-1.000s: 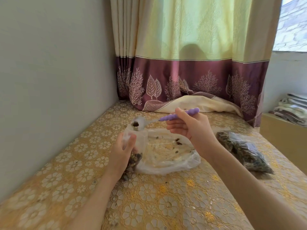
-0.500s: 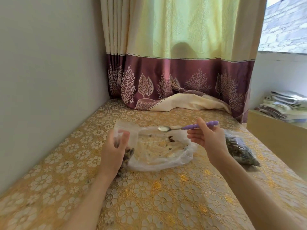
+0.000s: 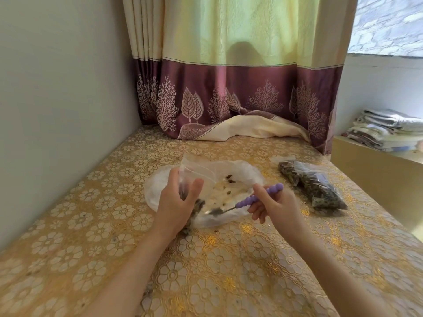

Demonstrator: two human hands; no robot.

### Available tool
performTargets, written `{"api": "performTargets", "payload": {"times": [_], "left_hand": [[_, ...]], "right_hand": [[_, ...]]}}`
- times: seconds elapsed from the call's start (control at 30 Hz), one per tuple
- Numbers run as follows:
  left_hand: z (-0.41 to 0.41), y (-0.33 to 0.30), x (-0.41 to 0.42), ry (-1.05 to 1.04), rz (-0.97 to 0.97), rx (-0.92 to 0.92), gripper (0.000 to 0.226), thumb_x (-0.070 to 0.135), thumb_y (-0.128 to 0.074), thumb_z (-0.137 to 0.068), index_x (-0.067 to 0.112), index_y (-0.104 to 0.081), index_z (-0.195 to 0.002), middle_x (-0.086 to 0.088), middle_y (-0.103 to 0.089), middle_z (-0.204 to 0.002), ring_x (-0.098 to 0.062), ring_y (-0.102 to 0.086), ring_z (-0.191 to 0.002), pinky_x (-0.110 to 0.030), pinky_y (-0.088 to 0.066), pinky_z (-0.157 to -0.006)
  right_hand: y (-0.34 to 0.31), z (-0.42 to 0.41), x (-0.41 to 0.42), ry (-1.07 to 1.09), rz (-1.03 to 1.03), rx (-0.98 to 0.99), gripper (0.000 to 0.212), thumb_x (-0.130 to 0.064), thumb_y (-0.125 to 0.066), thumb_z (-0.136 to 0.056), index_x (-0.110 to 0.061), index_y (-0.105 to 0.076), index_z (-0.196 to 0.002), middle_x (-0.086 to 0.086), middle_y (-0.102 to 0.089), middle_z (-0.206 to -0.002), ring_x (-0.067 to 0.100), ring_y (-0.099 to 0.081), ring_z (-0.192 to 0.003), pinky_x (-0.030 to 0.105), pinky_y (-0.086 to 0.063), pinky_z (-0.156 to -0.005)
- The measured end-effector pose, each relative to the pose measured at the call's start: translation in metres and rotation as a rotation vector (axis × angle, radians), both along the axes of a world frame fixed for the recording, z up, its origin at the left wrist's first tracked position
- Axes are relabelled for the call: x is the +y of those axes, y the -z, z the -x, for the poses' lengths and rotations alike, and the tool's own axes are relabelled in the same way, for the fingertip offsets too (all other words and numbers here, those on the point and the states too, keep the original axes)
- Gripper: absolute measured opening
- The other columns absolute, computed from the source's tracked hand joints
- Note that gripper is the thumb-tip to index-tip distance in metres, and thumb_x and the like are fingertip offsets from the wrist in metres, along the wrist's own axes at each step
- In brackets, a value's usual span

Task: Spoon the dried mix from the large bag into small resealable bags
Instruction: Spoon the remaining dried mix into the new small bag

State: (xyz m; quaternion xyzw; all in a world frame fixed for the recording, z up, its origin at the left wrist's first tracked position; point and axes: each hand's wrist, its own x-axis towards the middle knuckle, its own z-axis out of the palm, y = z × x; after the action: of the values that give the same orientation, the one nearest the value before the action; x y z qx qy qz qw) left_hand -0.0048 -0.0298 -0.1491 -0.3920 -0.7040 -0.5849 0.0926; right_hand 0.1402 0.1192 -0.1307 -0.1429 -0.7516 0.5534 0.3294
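Beside the left hand [image 3: 176,202] gripping the small bag [image 3: 190,177], the right hand [image 3: 277,202] has lowered its pinched spoon [image 3: 240,204] from that bag's mouth into the nearly empty large bag [image 3: 231,179], scraping remnants

A large, thin, translucent plastic bag [image 3: 238,177] is spread open and nearly flat on the gold floral-patterned surface [image 3: 229,271]; only a few dark bits of dried mix [image 3: 229,177] are scattered over its pale inside. A small clear resealable plastic bag [image 3: 186,170] is held upright at its left edge, mouth open upward, with dark mix gathered at its bottom. A spoon with a purple beaded handle [image 3: 249,199] is tilted downward, its metal bowl lowered into the large bag's near edge. Two filled, sealed small clear bags of dark mix [image 3: 313,187] are laid well apart to the right.
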Motion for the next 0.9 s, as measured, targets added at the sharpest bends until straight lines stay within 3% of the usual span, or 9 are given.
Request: {"api": "performTargets", "payload": {"times": [0.13,0.27,0.37,0.63,0.77,0.9], "left_hand": [[0.004,0.008,0.002,-0.015,0.040,0.021,0.045,0.079,-0.040,-0.071,0.038,-0.039,-0.086,0.013,-0.029,-0.050,-0.004,-0.032,-0.044,-0.015,-0.031,-0.042],[0.009,0.015,0.004,-0.039,0.114,0.050,0.048,0.083,-0.037,-0.071,0.036,-0.038,-0.081,0.013,-0.030,-0.048,-0.003,-0.033,-0.043,-0.014,-0.031,-0.042],[0.010,0.017,0.005,-0.058,0.147,0.069,0.050,0.080,-0.036,-0.073,0.031,-0.038,-0.077,0.012,-0.029,-0.049,-0.005,-0.033,-0.043,-0.015,-0.032,-0.042],[0.011,0.018,0.006,-0.032,0.170,0.065,0.068,0.071,-0.039,-0.076,0.005,-0.050,-0.091,0.007,-0.032,-0.053,-0.006,-0.033,-0.044,-0.017,-0.032,-0.044],[0.011,0.019,0.006,-0.041,0.174,0.050,0.067,0.070,-0.039,-0.076,0.004,-0.049,-0.088,0.004,-0.032,-0.055,-0.007,-0.029,-0.046,-0.020,-0.030,-0.046],[0.010,0.019,0.006,-0.038,0.188,0.052,0.056,0.074,-0.037,-0.077,0.019,-0.039,-0.074,0.005,-0.033,-0.054,-0.006,-0.028,-0.046,-0.025,-0.029,-0.047]], "right_hand": [[0.005,-0.011,0.003,0.075,-0.036,0.014,0.046,-0.019,-0.050,-0.098,-0.015,-0.074,-0.059,0.010,-0.073,-0.067,0.023,-0.058,-0.047,0.025,-0.044,-0.039],[0.012,-0.020,0.001,0.210,-0.049,0.074,0.044,-0.020,-0.052,-0.097,-0.029,-0.075,-0.061,0.008,-0.069,-0.058,0.024,-0.060,-0.045,0.025,-0.046,-0.039],[0.018,-0.024,0.001,0.298,0.008,0.113,0.046,-0.019,-0.053,-0.096,-0.020,-0.073,-0.055,0.007,-0.067,-0.053,0.020,-0.059,-0.043,0.022,-0.046,-0.040],[0.018,-0.020,-0.008,0.293,0.080,0.165,0.043,-0.022,-0.052,-0.098,-0.008,-0.074,-0.064,0.008,-0.069,-0.056,0.021,-0.060,-0.045,0.024,-0.049,-0.042],[0.022,-0.015,-0.014,0.228,0.121,0.138,0.044,-0.025,-0.052,-0.097,-0.012,-0.075,-0.062,0.011,-0.068,-0.056,0.023,-0.063,-0.047,0.025,-0.052,-0.044],[0.025,-0.022,-0.004,0.332,0.189,0.163,0.048,-0.023,-0.053,-0.097,-0.016,-0.072,-0.053,0.009,-0.070,-0.058,0.020,-0.063,-0.046,0.023,-0.052,-0.045]]}}
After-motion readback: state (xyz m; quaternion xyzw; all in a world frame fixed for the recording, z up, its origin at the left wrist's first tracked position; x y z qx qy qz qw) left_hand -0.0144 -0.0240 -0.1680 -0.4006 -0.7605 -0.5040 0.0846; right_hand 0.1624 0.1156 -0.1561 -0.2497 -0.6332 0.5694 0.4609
